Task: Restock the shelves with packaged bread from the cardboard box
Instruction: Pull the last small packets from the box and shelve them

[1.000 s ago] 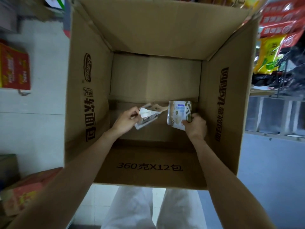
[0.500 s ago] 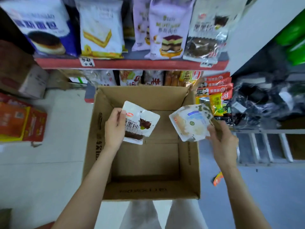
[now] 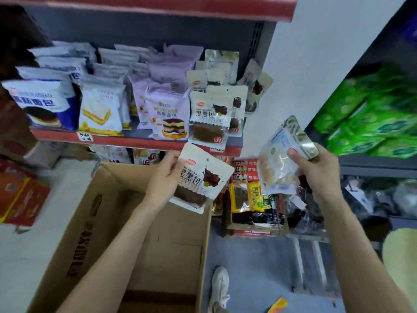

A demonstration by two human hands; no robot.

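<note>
Gripping a white plastic bread packet with a dark brown loaf printed on it (image 3: 200, 179), the left hand (image 3: 165, 175) pinches the packet's left edge between thumb and fingers, above the far end of the open brown cardboard box (image 3: 108, 222). The packet faces the camera with its long axis tilted: the sealed top points up and to the left toward the shelf, and the bottom hangs over the box's far right corner. The right hand (image 3: 316, 172) is closed on a clear plastic bread packet with a pale blue label (image 3: 282, 154), thumb across its front, fingers behind. This packet leans the other way, its silvery top end pointing up and right, its long axis running down toward the left hand. The two packets are apart. Just beyond the left hand runs the red-edged metal shelf (image 3: 126, 142), where matching white dark-bread packets (image 3: 212, 116) stand upright. Further left on it stand purple cake packets (image 3: 167, 114).
</note>
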